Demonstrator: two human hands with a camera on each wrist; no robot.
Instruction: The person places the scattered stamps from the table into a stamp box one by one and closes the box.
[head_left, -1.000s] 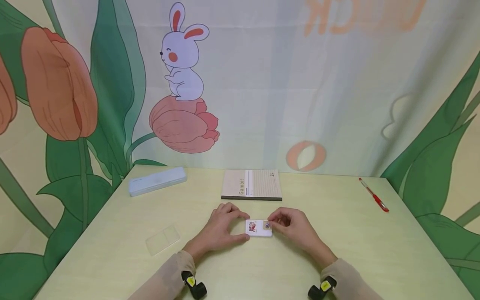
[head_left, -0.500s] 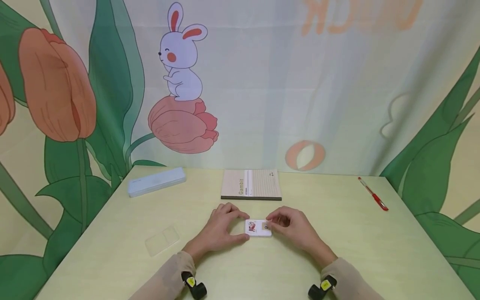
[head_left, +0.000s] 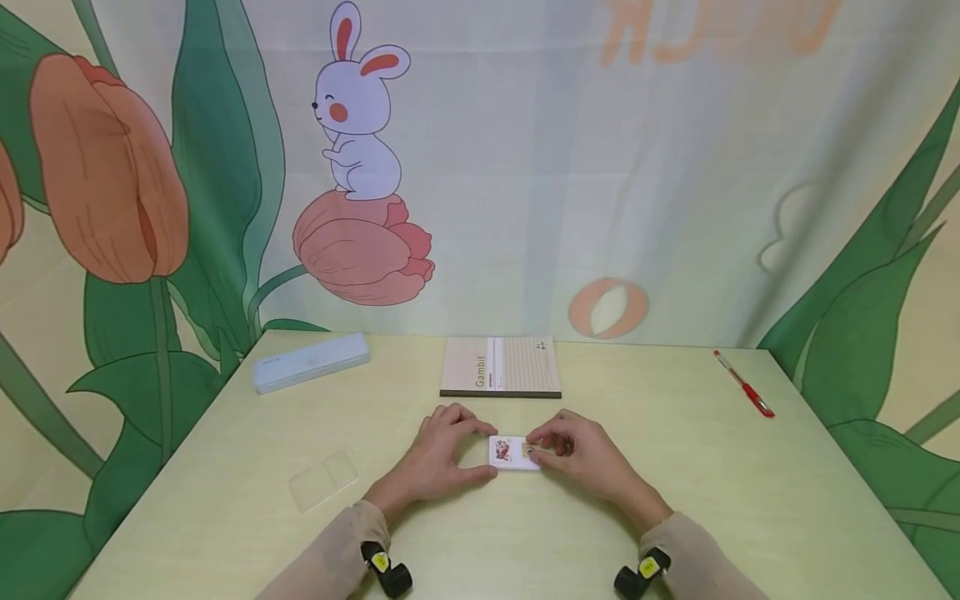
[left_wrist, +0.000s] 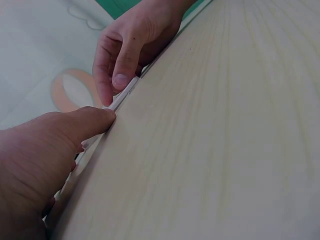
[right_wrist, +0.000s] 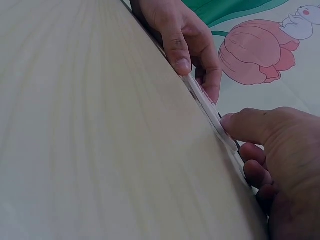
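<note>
In the head view a small white flat block (head_left: 515, 463) lies on the table, with a red printed picture at its left and a small yellowish square piece (head_left: 527, 451) at its right. My left hand (head_left: 442, 450) holds the block's left end between thumb and fingers, one on the far edge and one on the near edge. My right hand (head_left: 581, 446) has curled fingers, with thumb and index fingertips at the yellowish square, partly covering it. The right wrist view has the right thumb (right_wrist: 245, 124) touching the block's top. The square is hidden in both wrist views.
A clear plastic cover (head_left: 322, 481) lies left of the left hand. Behind the hands is a notebook (head_left: 500, 367), with a pale blue case (head_left: 311, 363) at the back left and a red pen (head_left: 744, 383) at the right. A printed curtain (head_left: 510, 167) hangs behind the table.
My right thumb and index fingertips have moved slightly left, covering more of the yellowish square. The left hand keeps its hold on the white block. The head view has shifted a little.
</note>
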